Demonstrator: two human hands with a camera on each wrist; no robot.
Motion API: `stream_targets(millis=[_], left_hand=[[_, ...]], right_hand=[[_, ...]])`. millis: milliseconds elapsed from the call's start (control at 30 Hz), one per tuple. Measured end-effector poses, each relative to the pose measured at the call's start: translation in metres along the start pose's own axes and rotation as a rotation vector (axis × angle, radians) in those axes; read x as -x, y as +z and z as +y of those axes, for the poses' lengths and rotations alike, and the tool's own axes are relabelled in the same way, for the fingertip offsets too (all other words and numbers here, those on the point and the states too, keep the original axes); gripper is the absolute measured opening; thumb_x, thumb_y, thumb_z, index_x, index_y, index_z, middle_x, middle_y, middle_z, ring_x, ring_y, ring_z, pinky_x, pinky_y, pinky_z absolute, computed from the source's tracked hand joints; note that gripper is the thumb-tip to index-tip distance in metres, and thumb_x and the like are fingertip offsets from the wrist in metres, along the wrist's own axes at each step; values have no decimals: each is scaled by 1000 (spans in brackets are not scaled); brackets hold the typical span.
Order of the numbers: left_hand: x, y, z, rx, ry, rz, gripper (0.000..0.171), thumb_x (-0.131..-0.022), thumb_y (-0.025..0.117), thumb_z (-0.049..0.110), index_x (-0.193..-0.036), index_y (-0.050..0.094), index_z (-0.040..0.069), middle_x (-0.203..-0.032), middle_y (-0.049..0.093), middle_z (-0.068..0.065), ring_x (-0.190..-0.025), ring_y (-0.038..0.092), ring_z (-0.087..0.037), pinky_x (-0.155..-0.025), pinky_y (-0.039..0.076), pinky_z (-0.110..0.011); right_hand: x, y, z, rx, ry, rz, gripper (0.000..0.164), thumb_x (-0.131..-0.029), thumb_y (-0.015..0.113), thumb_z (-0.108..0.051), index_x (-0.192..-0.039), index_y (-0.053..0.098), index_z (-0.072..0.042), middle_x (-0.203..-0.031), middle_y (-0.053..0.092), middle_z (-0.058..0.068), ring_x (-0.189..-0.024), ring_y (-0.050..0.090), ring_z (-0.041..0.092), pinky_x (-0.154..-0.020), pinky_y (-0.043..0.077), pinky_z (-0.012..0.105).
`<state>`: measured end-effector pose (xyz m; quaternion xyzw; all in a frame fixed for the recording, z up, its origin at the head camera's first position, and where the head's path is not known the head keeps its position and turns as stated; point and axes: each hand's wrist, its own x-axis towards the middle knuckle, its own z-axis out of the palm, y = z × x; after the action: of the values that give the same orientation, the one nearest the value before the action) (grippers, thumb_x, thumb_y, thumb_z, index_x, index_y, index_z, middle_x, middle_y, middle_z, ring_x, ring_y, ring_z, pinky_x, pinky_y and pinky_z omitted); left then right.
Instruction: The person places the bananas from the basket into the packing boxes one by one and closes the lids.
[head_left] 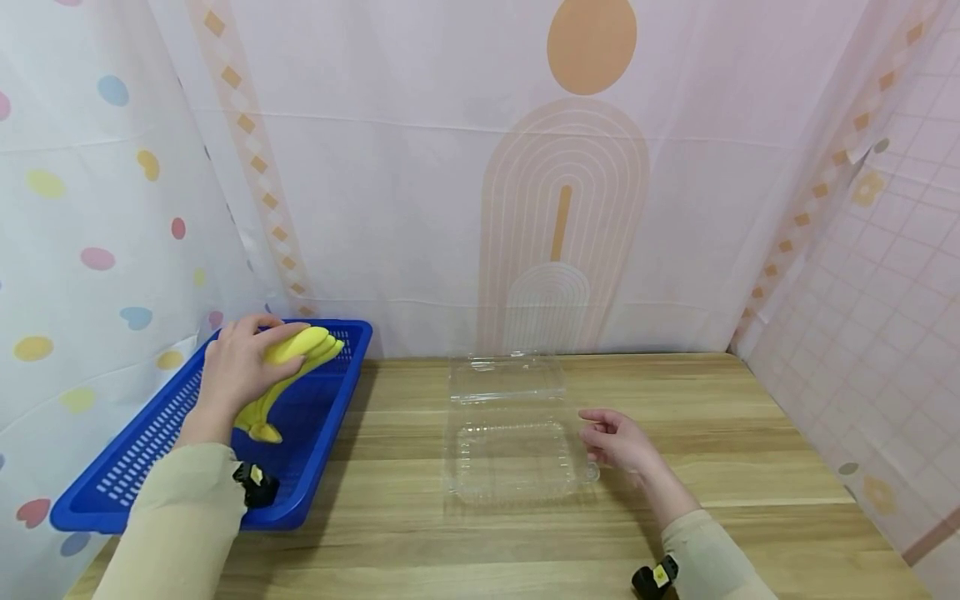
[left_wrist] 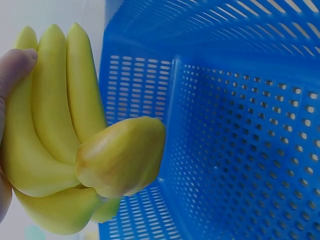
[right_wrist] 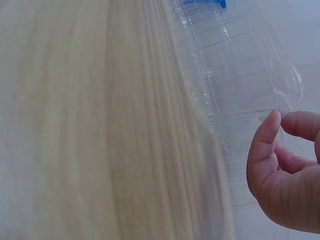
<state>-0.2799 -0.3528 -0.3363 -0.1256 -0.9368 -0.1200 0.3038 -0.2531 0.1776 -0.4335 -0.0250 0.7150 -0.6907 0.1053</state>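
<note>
Beige sleeves [head_left: 172, 521] reach in — the left hand [head_left: 238, 367] clamped round bananas [left_wrist: 65, 130] over the blue basket [head_left: 339, 417], the right hand [head_left: 621, 446] by the right edge of the clear box [head_left: 513, 457] — thumb and fingertip close together, though whether they pinch it I cannot tell.

We can pass a hand over the table [head_left: 397, 467] between the blue basket [head_left: 318, 467] and the clear container [head_left: 512, 458]. Low and sideways, the basket itself bars our left hand [head_left: 242, 360]; beyond, the curtain [head_left: 405, 217] stops us.
</note>
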Motion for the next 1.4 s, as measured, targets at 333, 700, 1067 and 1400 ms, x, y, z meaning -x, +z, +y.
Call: stream_targets(millis=[333, 700, 1067, 1400], left_hand=[[-9, -13, 10, 31, 31, 11, 46, -81, 80, 24, -124, 70, 15, -121, 56, -21, -105, 46, -46, -76, 34, -59], [-16, -26, 25, 18, 119, 67, 46, -77, 83, 20, -121, 71, 16, -121, 58, -24, -106, 47, -49, -80, 34, -63], [-26, -32, 45, 35, 286, 121, 46, -71, 84, 16, -116, 73, 16, -119, 60, -20, -105, 49, -44, -79, 37, -60], [-34, -30, 72, 85, 393, 153, 48, -70, 86, 16, -115, 73, 18, -118, 60, -18, -104, 50, -42, -76, 38, -57]], right_hand=[[-1, 1, 0, -1, -5, -2, 46, -97, 56, 3, -138, 40, 17, -86, 52, 3, -71, 51, 9, -60, 51, 19], [-1, 1, 1, -11, -13, -7, 47, -96, 57, 4, -138, 40, 18, -88, 54, 4, -72, 52, 10, -60, 51, 19], [-1, 3, 1, -18, -17, 1, 46, -97, 55, 6, -137, 39, 18, -87, 53, 4, -70, 52, 9, -60, 50, 18], [-1, 6, 2, -22, -20, 22, 44, -96, 54, 7, -137, 40, 19, -87, 52, 3, -69, 52, 8, -59, 50, 17]])
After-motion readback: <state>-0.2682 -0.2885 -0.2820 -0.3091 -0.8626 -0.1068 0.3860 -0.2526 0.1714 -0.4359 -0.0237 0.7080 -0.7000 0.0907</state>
